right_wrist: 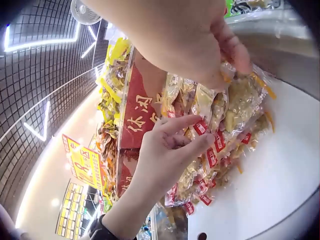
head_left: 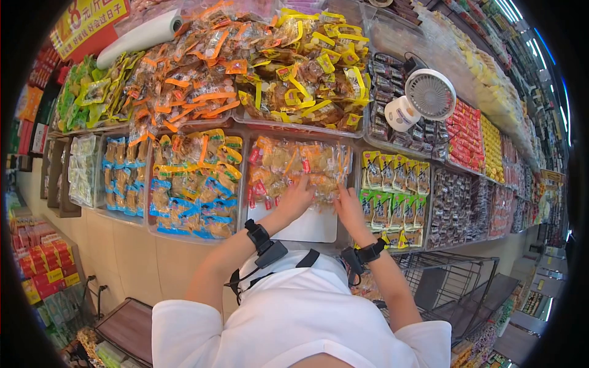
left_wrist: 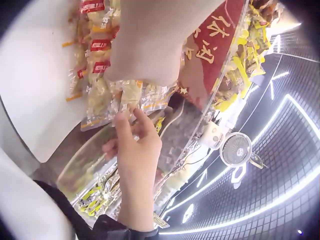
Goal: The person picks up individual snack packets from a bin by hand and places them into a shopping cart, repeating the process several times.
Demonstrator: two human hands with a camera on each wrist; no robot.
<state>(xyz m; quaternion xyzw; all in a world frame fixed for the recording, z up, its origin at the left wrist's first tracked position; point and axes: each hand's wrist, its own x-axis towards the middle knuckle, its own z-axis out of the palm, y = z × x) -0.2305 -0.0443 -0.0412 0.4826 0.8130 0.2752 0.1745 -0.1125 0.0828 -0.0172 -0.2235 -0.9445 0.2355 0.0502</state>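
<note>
Clear snack packets with orange edges and red labels (head_left: 270, 161) lie in a tray in front of the person. At their near side, the left hand (head_left: 297, 199) has thumb and forefinger around a red-labelled packet (right_wrist: 201, 128), its other fingers curled, as the right wrist view shows. At the tray's right side, the right hand (head_left: 350, 208) pinches the end of a packet (left_wrist: 131, 95) between thumb and forefinger in the left wrist view. The two hands are a short way apart. A white surface (head_left: 310, 227) shows below the packets.
Trays of blue- and yellow-edged packets (head_left: 195, 184) stand left, green and yellow packets (head_left: 392, 208) right. Behind are heaps of orange-edged (head_left: 190, 80) and yellow-edged packets (head_left: 307, 73). A small white fan (head_left: 429, 94) stands back right; a wire cart (head_left: 451, 288) is near right.
</note>
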